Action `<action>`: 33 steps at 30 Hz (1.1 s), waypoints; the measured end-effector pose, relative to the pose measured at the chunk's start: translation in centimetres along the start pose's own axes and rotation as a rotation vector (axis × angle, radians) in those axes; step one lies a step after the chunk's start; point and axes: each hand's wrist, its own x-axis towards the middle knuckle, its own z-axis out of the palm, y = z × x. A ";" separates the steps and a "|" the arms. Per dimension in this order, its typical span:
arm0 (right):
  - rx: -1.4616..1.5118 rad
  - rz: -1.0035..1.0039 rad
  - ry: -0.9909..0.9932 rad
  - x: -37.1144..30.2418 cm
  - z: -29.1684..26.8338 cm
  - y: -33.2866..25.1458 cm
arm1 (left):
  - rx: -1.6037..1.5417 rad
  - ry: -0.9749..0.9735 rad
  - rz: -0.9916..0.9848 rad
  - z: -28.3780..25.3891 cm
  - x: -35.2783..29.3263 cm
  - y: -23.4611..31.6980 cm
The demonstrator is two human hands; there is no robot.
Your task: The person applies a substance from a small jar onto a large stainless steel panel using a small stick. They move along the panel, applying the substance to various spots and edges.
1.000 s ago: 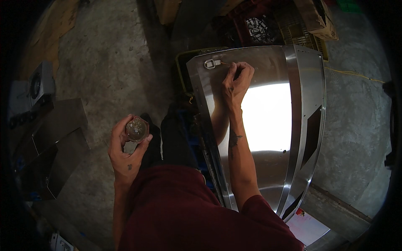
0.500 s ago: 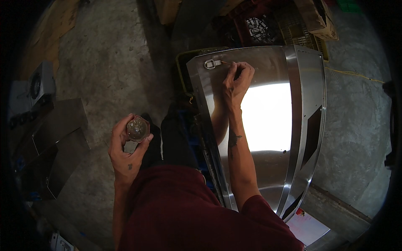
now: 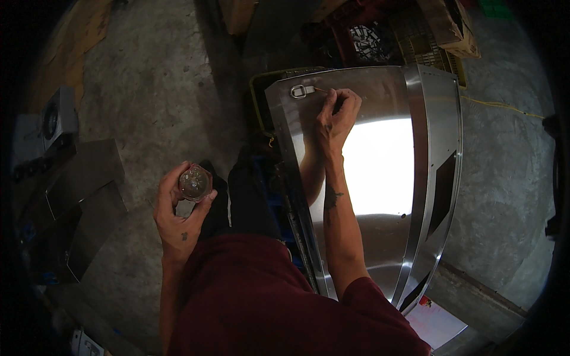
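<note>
Two flat grey plates lie left of the hands.

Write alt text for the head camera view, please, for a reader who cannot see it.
Seen from above, a person's right hand presses a dark marker to a shiny curved sheet-metal panel beside a small oval cutout. The left hand holds a small round object over the concrete floor.

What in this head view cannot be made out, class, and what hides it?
- Tool tip in the right hand: covered by the fingers.
- Round object in the left hand: too small and dim to identify.
- Centre of the metal sheet: washed out by glare.
- Crates: cut off by the top edge.
</note>
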 end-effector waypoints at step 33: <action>-0.023 -0.043 0.013 0.0 -0.1 0.3 | 0.017 -0.071 -0.045 -0.7 -0.1 0.0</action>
